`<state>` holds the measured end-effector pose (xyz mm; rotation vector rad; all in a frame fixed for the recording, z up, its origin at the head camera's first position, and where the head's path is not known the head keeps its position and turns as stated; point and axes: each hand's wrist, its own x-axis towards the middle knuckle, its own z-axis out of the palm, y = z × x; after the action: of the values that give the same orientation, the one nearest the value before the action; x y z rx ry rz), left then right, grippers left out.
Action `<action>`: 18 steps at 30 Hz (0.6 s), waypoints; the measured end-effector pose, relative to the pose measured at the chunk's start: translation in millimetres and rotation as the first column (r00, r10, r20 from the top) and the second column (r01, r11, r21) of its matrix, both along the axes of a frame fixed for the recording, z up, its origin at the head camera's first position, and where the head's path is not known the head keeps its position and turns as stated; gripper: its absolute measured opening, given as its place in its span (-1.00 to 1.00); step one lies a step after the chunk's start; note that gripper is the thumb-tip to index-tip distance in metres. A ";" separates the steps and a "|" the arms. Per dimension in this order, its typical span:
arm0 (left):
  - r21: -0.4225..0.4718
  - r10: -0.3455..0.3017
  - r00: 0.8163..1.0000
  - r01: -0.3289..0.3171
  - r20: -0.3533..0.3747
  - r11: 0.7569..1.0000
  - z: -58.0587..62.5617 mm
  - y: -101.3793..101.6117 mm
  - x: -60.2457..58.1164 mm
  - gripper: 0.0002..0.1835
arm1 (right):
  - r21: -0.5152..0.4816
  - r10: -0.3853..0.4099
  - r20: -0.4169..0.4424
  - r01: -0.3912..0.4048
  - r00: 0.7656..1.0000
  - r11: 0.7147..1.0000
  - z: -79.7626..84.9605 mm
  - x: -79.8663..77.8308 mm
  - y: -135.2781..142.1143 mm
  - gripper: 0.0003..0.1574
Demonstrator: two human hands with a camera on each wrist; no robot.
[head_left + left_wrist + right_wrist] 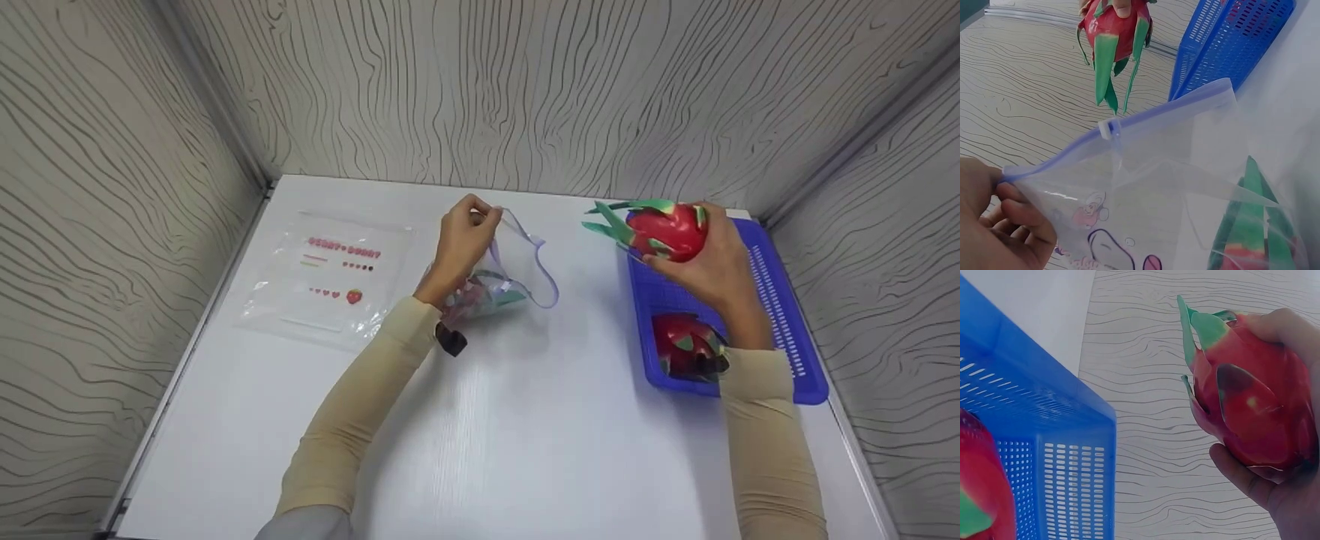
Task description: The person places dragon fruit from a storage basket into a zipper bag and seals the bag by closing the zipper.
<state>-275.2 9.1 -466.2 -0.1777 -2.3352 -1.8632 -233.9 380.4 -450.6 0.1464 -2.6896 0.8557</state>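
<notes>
My left hand [466, 238] pinches the edge of a clear zip bag [1157, 180] with a purple slider strip, holding its mouth up. Inside the bag lies a dragon fruit [1252, 225] with green leaf tips, seen through the plastic. In my right hand [712, 262] is another red dragon fruit [1258, 399], gripped round its body, its green tips pointing left toward the bag. That fruit is above the far left corner of a blue basket [810, 390]. A further dragon fruit [681, 337] lies in the basket, partly covered by the right wrist.
A flat clear bag [322, 277] with red printing and a strawberry lies on the left of the white table [540, 442]. Wood-grain panels [480, 90] enclose the table at the back and both sides.
</notes>
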 end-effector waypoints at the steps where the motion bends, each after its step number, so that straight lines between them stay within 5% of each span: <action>1: 0.001 0.002 1.000 -0.002 0.002 1.000 0.4 0.3 -0.1 -0.82 | 0.000 0.001 -0.001 -0.001 1.000 1.000 0.7 0.3 -1.1 0.23; 18: 0.005 0.020 1.000 -0.020 0.010 1.000 -0.3 1.7 -5.8 -0.82 | -0.009 0.018 0.006 -0.017 1.000 1.000 8.0 3.5 -20.3 0.23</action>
<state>-281.1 10.8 -466.4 -0.1447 -2.3291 -1.8653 -230.4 360.1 -442.5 0.1658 -2.6940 0.8741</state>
